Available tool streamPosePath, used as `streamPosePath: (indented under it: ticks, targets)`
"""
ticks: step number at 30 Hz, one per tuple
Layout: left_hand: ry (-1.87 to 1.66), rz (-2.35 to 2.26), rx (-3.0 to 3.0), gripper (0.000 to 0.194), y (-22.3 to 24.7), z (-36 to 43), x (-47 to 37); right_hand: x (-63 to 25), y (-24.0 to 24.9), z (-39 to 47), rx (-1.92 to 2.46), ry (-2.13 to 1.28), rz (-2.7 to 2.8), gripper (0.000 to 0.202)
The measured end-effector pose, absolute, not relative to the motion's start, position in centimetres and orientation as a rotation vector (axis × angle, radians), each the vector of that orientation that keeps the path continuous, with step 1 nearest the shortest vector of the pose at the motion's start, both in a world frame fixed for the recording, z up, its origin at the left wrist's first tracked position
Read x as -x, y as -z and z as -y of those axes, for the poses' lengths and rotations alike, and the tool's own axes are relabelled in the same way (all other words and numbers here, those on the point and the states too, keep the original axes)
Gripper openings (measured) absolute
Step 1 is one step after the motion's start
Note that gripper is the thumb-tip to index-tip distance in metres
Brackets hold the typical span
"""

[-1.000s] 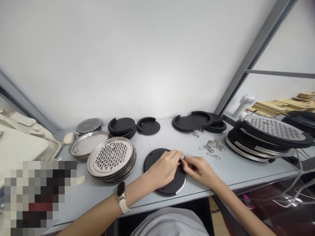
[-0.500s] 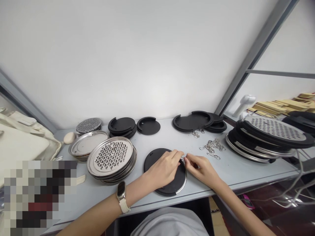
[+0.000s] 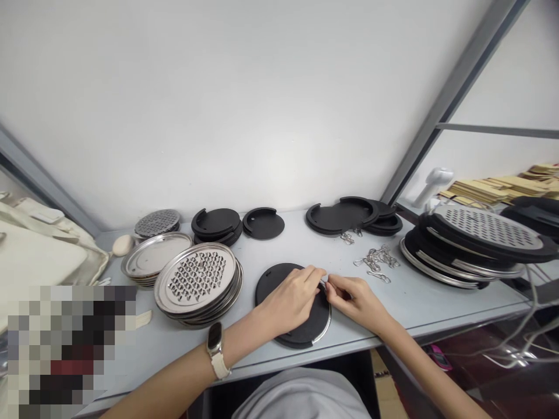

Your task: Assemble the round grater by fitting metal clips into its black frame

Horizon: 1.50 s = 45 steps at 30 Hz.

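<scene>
A black round disc (image 3: 279, 285) with a silver rim at its lower right lies near the table's front edge. My left hand (image 3: 294, 299), with a watch on the wrist, rests over the disc, its fingers bent together at the right side. Against those fingertips, my right hand (image 3: 351, 297) pinches a small metal piece (image 3: 324, 281), mostly hidden by the fingers. Behind my right hand lies a loose pile of metal clips (image 3: 379, 257).
Stacked metal grater discs (image 3: 198, 279) stand at the left beside plain metal discs (image 3: 155, 254). Black holders (image 3: 264, 223) line the wall. A tall stack of black and silver discs (image 3: 471, 244) stands at the right. A cream bag (image 3: 39, 256) is at far left.
My right fingers have shifted slightly left, closer to my left fingertips. The disc and my left hand have hardly moved.
</scene>
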State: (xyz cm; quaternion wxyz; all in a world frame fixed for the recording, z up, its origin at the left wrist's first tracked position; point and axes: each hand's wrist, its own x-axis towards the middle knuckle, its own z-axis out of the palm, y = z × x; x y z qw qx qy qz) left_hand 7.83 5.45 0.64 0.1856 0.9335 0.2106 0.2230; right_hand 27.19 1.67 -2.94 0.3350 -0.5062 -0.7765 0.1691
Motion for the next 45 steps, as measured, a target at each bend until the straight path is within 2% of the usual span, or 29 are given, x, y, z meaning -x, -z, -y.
streamPosePath:
  ticks: [22, 45]
  targets:
    - [-0.601, -0.618, -2.677, 0.027, -0.81, -5.43, -7.87, -27.29, 3.07, -1.8, 1.408, -0.577, 2.054, 0.028]
    - [-0.619, -0.612, -2.636, 0.028, -0.78, -5.39, -7.9, -27.03, 3.27, -1.58, 1.279, -0.234, 2.109, 0.029]
